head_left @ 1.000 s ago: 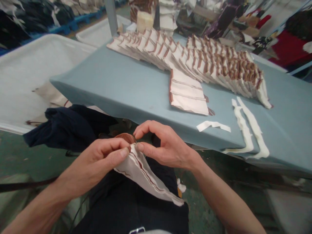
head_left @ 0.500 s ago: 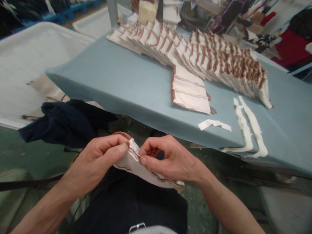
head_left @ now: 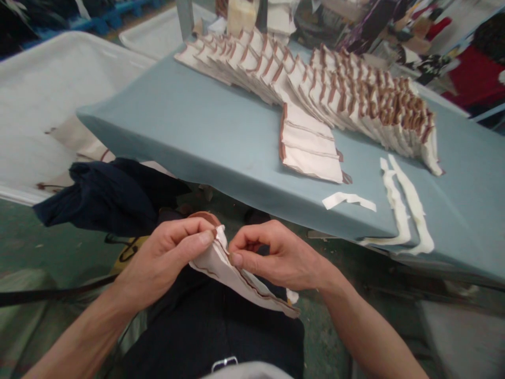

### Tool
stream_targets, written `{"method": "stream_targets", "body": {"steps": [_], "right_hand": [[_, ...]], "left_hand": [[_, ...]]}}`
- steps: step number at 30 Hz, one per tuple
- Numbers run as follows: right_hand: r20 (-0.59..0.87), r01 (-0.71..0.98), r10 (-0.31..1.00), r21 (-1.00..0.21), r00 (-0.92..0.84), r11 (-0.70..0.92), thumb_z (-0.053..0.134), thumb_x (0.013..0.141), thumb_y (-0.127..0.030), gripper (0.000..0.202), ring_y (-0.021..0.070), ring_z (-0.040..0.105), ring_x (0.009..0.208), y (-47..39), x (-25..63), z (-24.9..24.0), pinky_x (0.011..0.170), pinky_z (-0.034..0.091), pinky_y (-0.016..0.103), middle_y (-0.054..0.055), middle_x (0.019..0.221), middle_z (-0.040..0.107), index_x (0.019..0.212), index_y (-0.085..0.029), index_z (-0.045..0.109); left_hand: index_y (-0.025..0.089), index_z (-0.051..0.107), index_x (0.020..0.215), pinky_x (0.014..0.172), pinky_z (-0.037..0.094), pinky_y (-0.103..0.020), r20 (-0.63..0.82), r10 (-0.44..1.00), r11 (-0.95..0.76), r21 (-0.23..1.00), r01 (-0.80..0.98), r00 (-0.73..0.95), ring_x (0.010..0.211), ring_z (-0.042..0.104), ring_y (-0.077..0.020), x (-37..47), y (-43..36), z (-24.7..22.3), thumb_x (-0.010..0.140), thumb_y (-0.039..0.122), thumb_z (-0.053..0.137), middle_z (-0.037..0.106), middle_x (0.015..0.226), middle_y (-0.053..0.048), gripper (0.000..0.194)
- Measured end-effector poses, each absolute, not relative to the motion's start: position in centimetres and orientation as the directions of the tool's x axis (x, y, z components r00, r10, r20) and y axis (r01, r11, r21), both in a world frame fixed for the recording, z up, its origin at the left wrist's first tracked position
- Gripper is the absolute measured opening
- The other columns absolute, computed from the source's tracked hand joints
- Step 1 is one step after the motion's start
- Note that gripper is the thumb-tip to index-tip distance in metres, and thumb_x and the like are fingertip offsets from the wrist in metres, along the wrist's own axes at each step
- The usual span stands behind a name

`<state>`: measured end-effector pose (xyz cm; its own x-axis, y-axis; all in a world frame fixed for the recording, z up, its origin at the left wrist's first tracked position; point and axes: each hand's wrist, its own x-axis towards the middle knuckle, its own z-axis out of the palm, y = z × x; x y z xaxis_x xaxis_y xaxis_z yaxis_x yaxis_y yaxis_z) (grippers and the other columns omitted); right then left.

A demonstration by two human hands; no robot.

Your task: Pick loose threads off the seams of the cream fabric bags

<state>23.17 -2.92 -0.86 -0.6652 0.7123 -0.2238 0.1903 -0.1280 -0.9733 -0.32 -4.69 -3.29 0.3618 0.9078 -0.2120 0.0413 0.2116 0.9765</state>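
A white fabric piece with brown trim (head_left: 240, 281) hangs over my lap, its upper end raised between both hands. My left hand (head_left: 173, 252) pinches its top left corner, where a brown edge shows behind the fingers. Thumb and forefinger of my right hand (head_left: 264, 255) grip the trimmed edge a short way to the right. On the blue-covered table (head_left: 189, 131) lies one flat white piece with brown edging (head_left: 310, 145), beside long overlapping rows of similar pieces (head_left: 335, 95).
Two long off-white strips (head_left: 408, 205) and a short white strip (head_left: 347, 200) lie near the table's front edge. A large white bin (head_left: 71, 79) stands at the left, with dark blue cloth (head_left: 106, 195) by its rim.
Both hands have shifted slightly right with the fabric. Its lower part hangs a little differently, with the layers more apart at the right end.
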Motion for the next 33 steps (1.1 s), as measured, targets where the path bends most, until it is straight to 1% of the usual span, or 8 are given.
{"method": "stream_targets", "body": {"steps": [5,13,16,19,21,24,26,33], "right_hand": [[-0.187,0.321,0.753,-0.946,-0.631,0.034,0.064,0.099,-0.025,0.019,0.0086,0.054,0.061,-3.1,23.0,-0.4,0.058,0.041,0.02,-0.003,0.07,0.064,0.083,-0.015,0.071],[0.031,0.475,0.804,-0.793,-0.594,0.381,0.066,0.095,-0.014,0.012,0.0098,0.064,0.067,-3.7,22.4,-0.3,0.065,0.043,0.021,0.0,0.078,0.074,0.086,-0.016,0.073],[0.036,0.48,0.817,-0.793,-0.576,0.374,0.065,0.091,-0.012,0.012,0.0087,0.06,0.062,-3.7,22.2,-0.7,0.062,0.04,0.021,-0.002,0.072,0.07,0.082,-0.017,0.07],[-0.001,0.449,0.851,-0.85,-0.524,0.275,0.061,0.089,-0.011,0.014,0.0068,0.052,0.055,-3.7,22.2,-1.2,0.058,0.036,0.02,-0.006,0.064,0.061,0.078,-0.018,0.064],[-0.021,0.422,0.862,-0.878,-0.507,0.227,0.06,0.09,-0.012,0.015,0.0063,0.048,0.052,-3.6,22.2,-1.5,0.056,0.034,0.02,-0.007,0.062,0.057,0.076,-0.018,0.061],[-0.011,0.396,0.856,-0.89,-0.517,0.228,0.06,0.091,-0.014,0.015,0.0068,0.049,0.054,-3.6,22.4,-1.9,0.056,0.035,0.02,-0.006,0.064,0.057,0.077,-0.018,0.06],[0.024,0.397,0.838,-0.873,-0.545,0.284,0.06,0.093,-0.012,0.015,0.0074,0.051,0.057,-3.6,22.5,-2.0,0.058,0.036,0.019,-0.005,0.066,0.059,0.079,-0.018,0.062],[0.01,0.576,0.772,-0.659,-0.635,0.483,0.063,0.101,-0.011,0.017,0.0107,0.063,0.067,-3.8,22.7,-1.8,0.064,0.039,0.022,0.001,0.077,0.074,0.087,-0.016,0.071]], "left_hand": [[0.02,0.069,0.07,0.063,0.045,-0.024,-0.208,0.909,0.218,0.976,0.013,0.361,0.069,0.054,-0.0153,-0.4,-4.8,-3.9,0.1,0.042,0.066,0.064,0.074,0.0,0.037],[0.021,0.07,0.068,0.062,0.048,-0.024,-0.159,0.93,0.129,0.985,0.113,0.332,0.068,0.06,-0.0157,0.1,-4.4,-3.6,0.099,0.037,0.061,0.069,0.076,0.0,0.036],[0.022,0.075,0.081,0.07,0.052,-0.027,-0.085,0.96,0.002,0.955,0.296,0.268,0.078,0.069,-0.0193,0.6,-4.4,-3.2,0.098,0.036,0.059,0.076,0.087,-0.002,0.027],[0.023,0.075,0.098,0.084,0.053,-0.031,0.142,0.989,-0.135,0.807,0.574,0.034,0.092,0.073,-0.0231,1.0,-5.0,-2.9,0.095,0.033,0.065,0.08,0.099,-0.003,0.015],[0.023,0.073,0.093,0.08,0.052,-0.029,0.224,0.974,-0.163,0.743,0.649,-0.013,0.083,0.072,-0.0203,1.3,-5.8,-2.9,0.094,0.032,0.067,0.079,0.091,-0.001,0.011],[0.023,0.07,0.081,0.061,0.047,-0.023,0.088,0.986,-0.155,0.814,0.559,0.144,0.06,0.064,-0.0132,1.5,-6.6,-2.9,0.094,0.033,0.068,0.071,0.071,0.005,0.017],[0.022,0.068,0.075,0.054,0.043,-0.022,-0.011,0.976,-0.103,0.862,0.497,0.22,0.055,0.059,-0.0116,1.5,-6.8,-3.0,0.095,0.036,0.068,0.066,0.064,0.006,0.024],[0.02,0.073,0.077,0.055,0.043,-0.021,-0.111,0.961,-0.026,0.876,0.482,0.254,0.059,0.06,-0.0126,1.7,-6.1,-3.2,0.094,0.032,0.061,0.069,0.065,0.003,0.024]]}}
